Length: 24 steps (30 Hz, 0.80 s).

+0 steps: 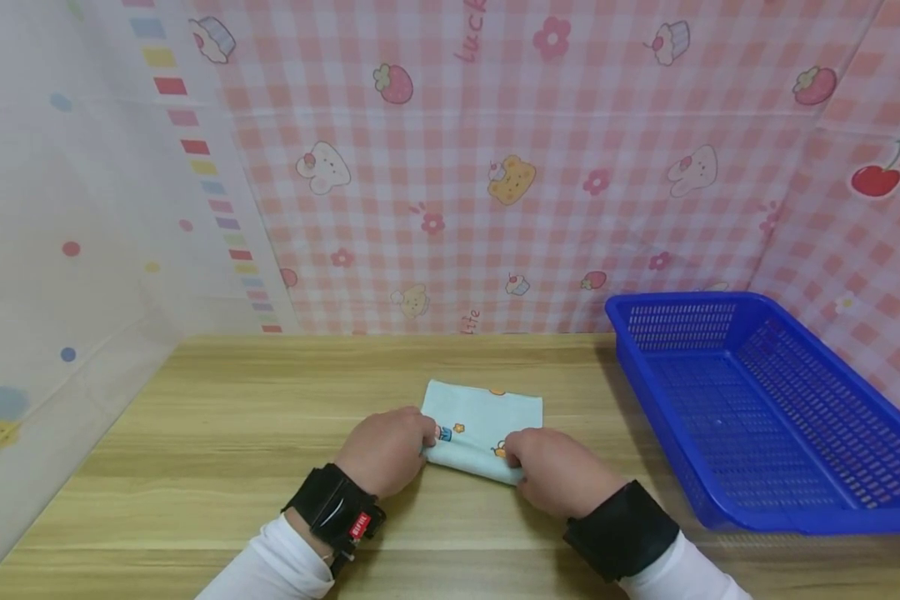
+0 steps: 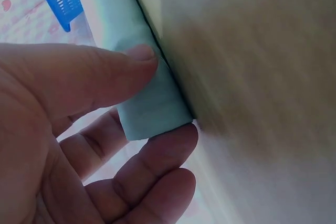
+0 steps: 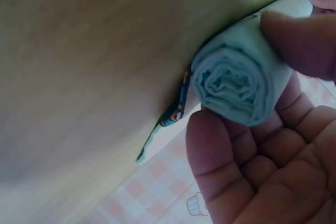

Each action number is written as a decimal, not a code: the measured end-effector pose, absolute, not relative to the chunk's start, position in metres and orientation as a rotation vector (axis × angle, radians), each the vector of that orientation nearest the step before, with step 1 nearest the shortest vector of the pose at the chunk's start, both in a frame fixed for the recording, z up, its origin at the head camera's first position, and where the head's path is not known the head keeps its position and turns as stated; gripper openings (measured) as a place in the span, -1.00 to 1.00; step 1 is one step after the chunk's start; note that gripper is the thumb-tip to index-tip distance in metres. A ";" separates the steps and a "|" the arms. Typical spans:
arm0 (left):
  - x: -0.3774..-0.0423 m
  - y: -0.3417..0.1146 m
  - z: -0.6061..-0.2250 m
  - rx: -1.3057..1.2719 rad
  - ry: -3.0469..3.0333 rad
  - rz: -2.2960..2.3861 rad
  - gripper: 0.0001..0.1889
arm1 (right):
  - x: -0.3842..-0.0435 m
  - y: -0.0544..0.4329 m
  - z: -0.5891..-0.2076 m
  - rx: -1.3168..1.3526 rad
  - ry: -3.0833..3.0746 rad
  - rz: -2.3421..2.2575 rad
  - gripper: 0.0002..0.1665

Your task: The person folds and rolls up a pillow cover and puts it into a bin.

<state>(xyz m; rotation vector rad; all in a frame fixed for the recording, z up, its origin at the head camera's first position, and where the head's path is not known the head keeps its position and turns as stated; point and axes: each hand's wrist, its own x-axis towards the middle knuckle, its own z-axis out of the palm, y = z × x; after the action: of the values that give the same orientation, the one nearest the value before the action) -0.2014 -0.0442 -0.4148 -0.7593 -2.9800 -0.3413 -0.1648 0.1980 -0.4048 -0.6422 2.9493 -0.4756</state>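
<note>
A pale mint-green cloth [image 1: 487,412] with small printed figures lies on the wooden table, its near edge wound into a roll. At the roll's left end, the left hand [image 1: 392,450] grips it, thumb on the near side and fingers at the end and far side. The right hand [image 1: 566,471] pinches the other end between thumb and fingers. Several spiral layers of the cloth [image 3: 233,85] show at that end in the right wrist view. Beyond the roll, a flat stretch of cloth is still spread toward the back.
A blue plastic basket [image 1: 645,408] with mesh walls stands on the right of the table [image 1: 270,400]. Behind the table hangs a pink checked curtain [image 1: 450,167] with cartoon prints. Whitish sheeting [image 1: 67,183] covers the left side.
</note>
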 end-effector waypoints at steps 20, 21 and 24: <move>-0.206 -0.053 -0.411 -0.768 -3.104 -0.610 -0.85 | -0.172 0.209 -0.407 -0.563 2.813 -0.571 -0.86; -0.206 -0.053 -0.411 -0.767 -3.106 -0.619 -0.84 | -0.173 0.209 -0.407 -0.563 2.811 -0.569 -0.86; -0.208 -0.053 -0.412 -0.758 -3.111 -0.641 -0.83 | -0.174 0.209 -0.408 -0.544 2.805 -0.580 -0.86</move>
<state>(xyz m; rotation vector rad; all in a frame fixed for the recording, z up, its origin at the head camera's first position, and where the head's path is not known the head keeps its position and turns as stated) -0.2076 -0.0526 -0.4123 -0.7583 -3.1111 -0.6407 -0.1736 0.2092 -0.4080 -0.5444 2.8051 -0.5804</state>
